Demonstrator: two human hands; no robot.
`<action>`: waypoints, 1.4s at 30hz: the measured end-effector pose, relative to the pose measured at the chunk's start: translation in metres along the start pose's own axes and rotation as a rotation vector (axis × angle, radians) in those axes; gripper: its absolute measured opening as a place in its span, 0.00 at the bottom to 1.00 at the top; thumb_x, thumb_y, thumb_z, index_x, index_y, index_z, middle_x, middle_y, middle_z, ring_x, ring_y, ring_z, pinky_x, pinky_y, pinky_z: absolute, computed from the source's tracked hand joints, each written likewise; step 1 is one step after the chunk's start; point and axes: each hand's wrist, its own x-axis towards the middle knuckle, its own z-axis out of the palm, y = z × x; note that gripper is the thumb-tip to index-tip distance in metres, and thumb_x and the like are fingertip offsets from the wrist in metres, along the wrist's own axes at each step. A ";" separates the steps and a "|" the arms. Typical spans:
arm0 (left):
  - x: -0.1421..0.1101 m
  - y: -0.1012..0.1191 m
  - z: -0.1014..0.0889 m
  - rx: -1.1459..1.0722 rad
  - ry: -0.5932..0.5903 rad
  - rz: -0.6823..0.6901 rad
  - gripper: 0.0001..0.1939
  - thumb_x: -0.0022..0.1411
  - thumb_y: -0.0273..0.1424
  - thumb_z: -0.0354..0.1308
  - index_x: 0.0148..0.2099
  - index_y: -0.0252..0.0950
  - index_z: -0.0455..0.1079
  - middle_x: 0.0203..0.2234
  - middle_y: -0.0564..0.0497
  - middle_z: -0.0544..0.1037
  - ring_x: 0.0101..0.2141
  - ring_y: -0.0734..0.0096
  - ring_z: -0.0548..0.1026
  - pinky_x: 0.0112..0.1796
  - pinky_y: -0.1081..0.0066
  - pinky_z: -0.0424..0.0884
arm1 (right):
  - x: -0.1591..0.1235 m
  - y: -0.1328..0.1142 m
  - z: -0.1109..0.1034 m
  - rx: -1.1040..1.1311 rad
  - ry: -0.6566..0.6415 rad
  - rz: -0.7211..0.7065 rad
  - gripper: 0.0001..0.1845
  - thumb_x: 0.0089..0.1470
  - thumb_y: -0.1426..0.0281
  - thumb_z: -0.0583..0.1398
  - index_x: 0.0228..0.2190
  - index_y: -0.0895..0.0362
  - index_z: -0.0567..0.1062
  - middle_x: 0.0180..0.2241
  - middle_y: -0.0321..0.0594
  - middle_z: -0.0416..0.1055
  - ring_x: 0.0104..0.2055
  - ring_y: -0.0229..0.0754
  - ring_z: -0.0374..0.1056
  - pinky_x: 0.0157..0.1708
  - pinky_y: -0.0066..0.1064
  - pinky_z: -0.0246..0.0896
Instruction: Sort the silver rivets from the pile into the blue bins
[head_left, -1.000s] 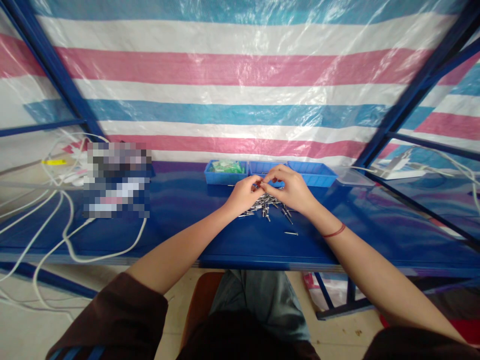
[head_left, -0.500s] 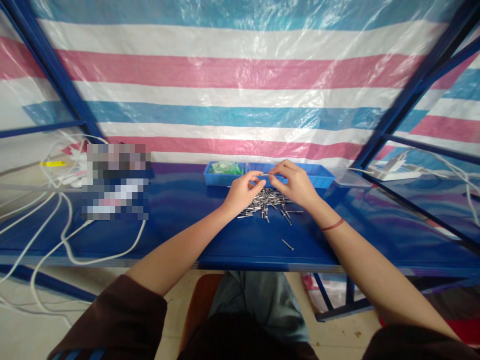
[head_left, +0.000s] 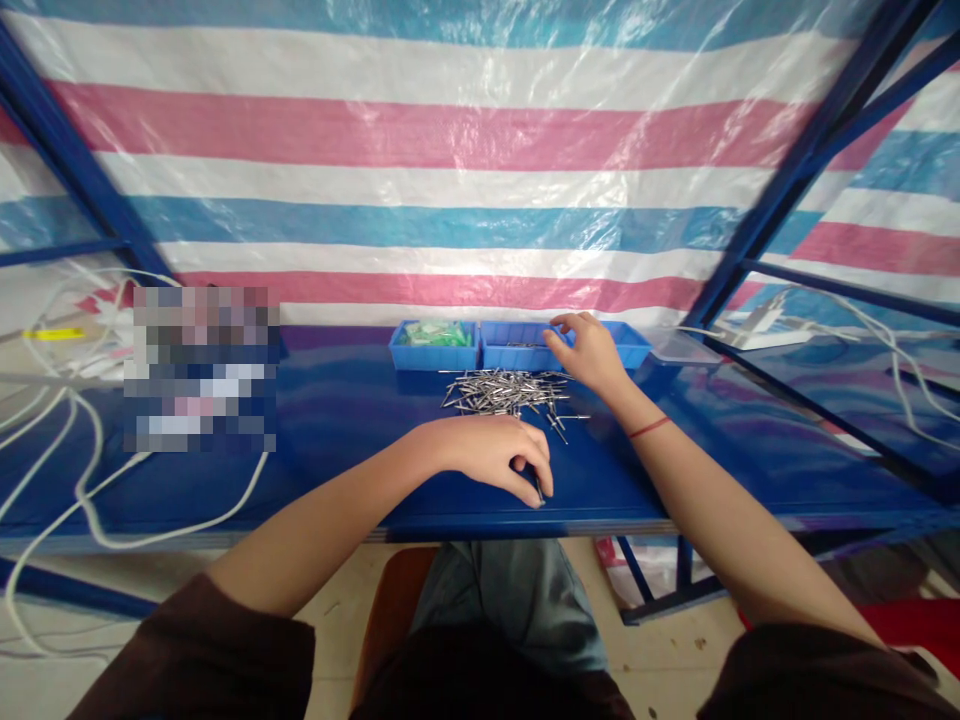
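Observation:
My left hand is low over the front of the blue table, its thumb and fingers pinched on a single blind rivet, mostly hidden by the fingertips. My right hand hovers at the blue bin behind the pile, thumb and fingers apart with nothing visible between them. A few thin metal pieces lie inside that bin. Between the hands and the bins is a loose pile of silver blind rivets, with a few strays at its right side.
Left of that bin stands another blue bin holding green-and-clear plastic packets. A clear plastic lid lies to the right. White cables loop over the table's left side. Blue metal posts and a striped plastic sheet enclose the table.
My hands have parted from around one small metal piece. The left came down toward the table's front edge and pinched the lone rivet there; the right stayed by the bin, its fingers now empty.

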 end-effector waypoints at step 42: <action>0.009 -0.066 -0.004 -0.426 1.266 -0.226 0.10 0.54 0.31 0.62 0.39 0.34 0.71 0.31 0.50 0.79 0.34 0.72 0.77 0.39 0.70 0.73 | -0.017 -0.050 0.000 1.076 -0.580 0.335 0.14 0.48 0.59 0.62 0.25 0.58 0.74 0.21 0.33 0.67 0.22 0.30 0.60 0.22 0.24 0.57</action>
